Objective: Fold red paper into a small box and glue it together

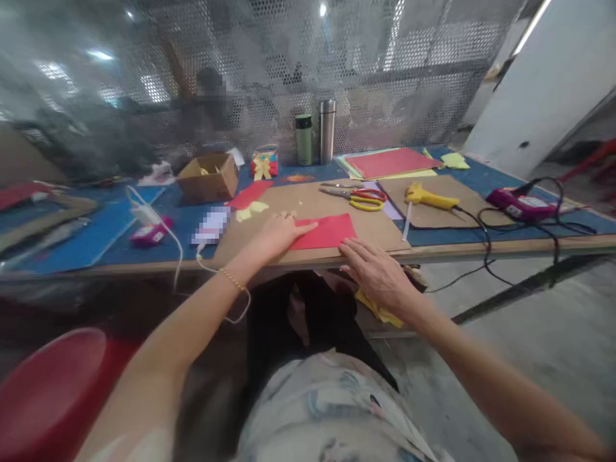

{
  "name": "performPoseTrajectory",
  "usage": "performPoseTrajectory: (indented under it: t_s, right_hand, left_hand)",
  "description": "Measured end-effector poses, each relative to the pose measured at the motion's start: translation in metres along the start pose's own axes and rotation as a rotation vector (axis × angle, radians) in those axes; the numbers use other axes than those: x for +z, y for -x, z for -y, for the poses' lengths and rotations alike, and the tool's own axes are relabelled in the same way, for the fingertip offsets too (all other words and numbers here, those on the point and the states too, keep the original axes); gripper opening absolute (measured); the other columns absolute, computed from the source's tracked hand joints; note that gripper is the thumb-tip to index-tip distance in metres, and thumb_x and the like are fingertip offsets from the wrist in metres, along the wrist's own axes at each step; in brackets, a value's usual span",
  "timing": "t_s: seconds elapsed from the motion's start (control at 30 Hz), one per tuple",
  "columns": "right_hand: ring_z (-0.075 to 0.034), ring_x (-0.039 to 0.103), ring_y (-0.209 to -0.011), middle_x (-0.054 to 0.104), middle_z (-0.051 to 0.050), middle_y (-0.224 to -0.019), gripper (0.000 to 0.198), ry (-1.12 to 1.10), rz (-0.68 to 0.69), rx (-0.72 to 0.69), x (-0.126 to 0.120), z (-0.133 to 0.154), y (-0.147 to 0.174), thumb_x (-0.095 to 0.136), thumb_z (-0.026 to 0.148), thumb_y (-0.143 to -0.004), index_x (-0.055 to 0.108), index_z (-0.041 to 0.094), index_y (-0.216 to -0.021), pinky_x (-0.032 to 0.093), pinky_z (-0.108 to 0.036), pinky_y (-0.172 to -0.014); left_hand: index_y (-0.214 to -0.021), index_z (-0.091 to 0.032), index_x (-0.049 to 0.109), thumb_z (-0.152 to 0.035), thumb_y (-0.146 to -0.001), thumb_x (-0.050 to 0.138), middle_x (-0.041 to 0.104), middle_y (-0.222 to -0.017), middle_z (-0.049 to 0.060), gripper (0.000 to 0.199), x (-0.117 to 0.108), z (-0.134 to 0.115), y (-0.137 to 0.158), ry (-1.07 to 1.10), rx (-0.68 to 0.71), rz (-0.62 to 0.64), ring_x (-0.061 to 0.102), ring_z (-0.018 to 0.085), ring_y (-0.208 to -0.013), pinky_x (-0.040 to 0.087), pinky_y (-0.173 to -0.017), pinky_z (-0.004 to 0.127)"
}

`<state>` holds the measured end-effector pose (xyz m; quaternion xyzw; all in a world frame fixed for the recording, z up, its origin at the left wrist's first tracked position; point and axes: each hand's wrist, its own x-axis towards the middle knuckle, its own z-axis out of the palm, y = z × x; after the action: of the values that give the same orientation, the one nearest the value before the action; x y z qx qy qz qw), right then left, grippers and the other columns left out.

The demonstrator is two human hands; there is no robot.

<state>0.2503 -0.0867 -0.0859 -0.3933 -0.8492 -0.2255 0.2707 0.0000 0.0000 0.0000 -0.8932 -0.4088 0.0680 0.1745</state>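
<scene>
A red sheet of paper (330, 232) lies on a brown cardboard sheet (301, 196) near the front edge of the table. My left hand (276, 234) rests flat on its left end, thumb stretched along the paper. The fingers of my right hand (373, 266) lie extended at the paper's near right corner; the palm hangs over the table edge. Both hands look open, with no grip around the paper visible. Behind the paper are red-handled scissors (363, 194) and yellow-handled scissors (368, 205). Yellow paper scraps (251, 210) lie beyond my left hand.
To the right, a yellow glue gun (433, 197) rests on another cardboard piece, beside a purple device (522, 205) with black cables. A cardboard box (209, 179), green tumbler (303, 141), steel flask (327, 131) and coloured sheets (389, 162) stand or lie behind. A white cable crosses the left edge.
</scene>
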Motion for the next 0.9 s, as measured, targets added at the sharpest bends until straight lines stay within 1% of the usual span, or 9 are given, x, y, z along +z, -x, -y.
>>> performPoseTrajectory:
  t_s: [0.17, 0.27, 0.33, 0.4, 0.47, 0.53, 0.67, 0.77, 0.9]
  right_hand:
    - [-0.029, 0.064, -0.093, 0.075, -0.016, -0.099, 0.037, 0.118, 0.088, 0.126, -0.014, 0.000, -0.007, 0.047, 0.036, -0.111, 0.074, 0.013, -0.101, 0.046, -0.041, -0.084]
    - [-0.029, 0.059, -0.082, 0.070, -0.015, -0.082, 0.046, 0.217, 0.023, 0.226, -0.021, -0.007, -0.021, 0.045, 0.040, -0.111, 0.073, 0.016, -0.084, 0.043, -0.042, -0.077]
    - [-0.031, 0.062, -0.092, 0.075, -0.018, -0.097, 0.044, 0.179, -0.029, 0.221, -0.018, -0.011, -0.035, 0.044, 0.040, -0.111, 0.075, 0.014, -0.093, 0.046, -0.045, -0.085]
    - [-0.033, 0.063, -0.111, 0.074, -0.022, -0.124, 0.044, 0.084, -0.020, 0.151, -0.008, -0.012, -0.051, 0.043, 0.042, -0.111, 0.075, 0.012, -0.114, 0.046, -0.048, -0.101]
    - [-0.035, 0.057, -0.135, 0.063, -0.026, -0.149, 0.057, -0.010, 0.074, 0.055, 0.007, -0.011, -0.064, 0.044, 0.050, -0.110, 0.066, 0.006, -0.138, 0.041, -0.050, -0.116]
    - [-0.038, 0.048, -0.150, 0.052, -0.029, -0.160, 0.077, -0.083, 0.208, -0.009, 0.022, -0.010, -0.070, 0.046, 0.062, -0.106, 0.054, -0.001, -0.151, 0.035, -0.052, -0.124]
    - [-0.044, 0.043, -0.154, 0.045, -0.033, -0.165, 0.102, -0.123, 0.352, 0.012, 0.036, -0.012, -0.060, 0.052, 0.077, -0.097, 0.040, -0.001, -0.162, 0.036, -0.057, -0.124]
    - [-0.048, 0.045, -0.151, 0.047, -0.036, -0.162, 0.100, -0.054, 0.339, 0.049, 0.034, -0.014, -0.046, 0.060, 0.072, -0.095, 0.042, 0.000, -0.161, 0.036, -0.062, -0.121]
    - [-0.048, 0.048, -0.147, 0.052, -0.033, -0.158, 0.091, 0.016, 0.303, 0.089, 0.031, -0.013, -0.036, 0.070, 0.064, -0.092, 0.050, 0.002, -0.156, 0.037, -0.060, -0.121]
  left_hand:
    - [-0.160, -0.038, 0.051, -0.013, -0.109, 0.041, 0.067, -0.128, 0.017, 0.058, 0.011, 0.005, -0.001, 0.015, 0.020, -0.073, 0.067, 0.026, -0.109, 0.046, -0.096, 0.038]
    - [-0.160, -0.038, 0.051, -0.012, -0.109, 0.040, 0.067, -0.128, 0.017, 0.059, 0.017, 0.005, -0.002, -0.002, 0.027, -0.092, 0.067, 0.026, -0.110, 0.047, -0.095, 0.038]
    - [-0.161, -0.039, 0.050, -0.013, -0.109, 0.038, 0.066, -0.131, 0.018, 0.059, 0.019, 0.005, -0.003, -0.009, 0.024, -0.096, 0.066, 0.027, -0.114, 0.047, -0.095, 0.039]
    - [-0.161, -0.039, 0.050, -0.016, -0.110, 0.039, 0.065, -0.133, 0.019, 0.057, 0.021, 0.005, -0.002, -0.009, 0.021, -0.104, 0.066, 0.028, -0.116, 0.046, -0.096, 0.039]
    - [-0.159, -0.038, 0.053, -0.020, -0.111, 0.041, 0.065, -0.131, 0.018, 0.053, 0.022, 0.004, -0.002, -0.011, 0.022, -0.109, 0.066, 0.028, -0.114, 0.046, -0.096, 0.039]
    - [-0.154, -0.033, 0.059, -0.022, -0.110, 0.044, 0.066, -0.128, 0.019, 0.048, 0.022, 0.004, -0.003, -0.023, 0.015, -0.104, 0.066, 0.028, -0.112, 0.046, -0.095, 0.039]
    - [-0.153, -0.031, 0.061, -0.019, -0.111, 0.041, 0.065, -0.130, 0.020, 0.048, 0.023, 0.002, -0.004, -0.028, -0.011, -0.075, 0.066, 0.028, -0.111, 0.045, -0.094, 0.038]
    - [-0.159, -0.035, 0.054, -0.015, -0.110, 0.038, 0.065, -0.131, 0.019, 0.055, 0.023, 0.001, -0.004, -0.025, -0.014, -0.062, 0.065, 0.027, -0.114, 0.044, -0.094, 0.037]
    - [-0.163, -0.036, 0.048, -0.011, -0.110, 0.036, 0.065, -0.133, 0.018, 0.060, 0.021, -0.001, -0.004, -0.039, -0.036, -0.031, 0.065, 0.028, -0.117, 0.045, -0.095, 0.037]
